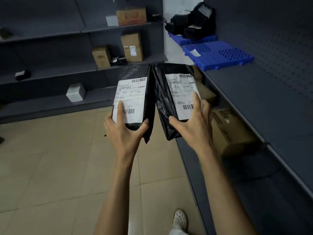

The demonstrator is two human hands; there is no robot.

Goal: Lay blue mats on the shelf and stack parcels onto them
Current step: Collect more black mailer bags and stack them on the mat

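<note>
As the person faces the room corner, the grey shelf [254, 92] on the right-hand side runs from 1 o'clock round to 4 o'clock, its upper deck bare at the near end. Two blue mats lie on that deck at 1 o'clock. The far mat [176, 38] carries a heap of black parcels [191, 22]. The near mat [218, 54], just beside it, carries only a small white slip [194, 52]. At 12 o'clock, over the tiled floor [50, 167], two black poly-bag parcels are held label side up, their inner edges touching. The left hand [123, 131] grips the near end of the left parcel [135, 72], one finger lying on the label. The right hand [194, 122] grips the near end of the right parcel [162, 99], fingers spread across its label. Step in hand, as judged: mat laying appears complete for these two mats, and the current step is carrying parcels to the stack. The next move calls for a reach toward 1 o'clock. Each parcel should be set flat on the near mat, and each hand should open only once its parcel rests fully on the grid.
</note>
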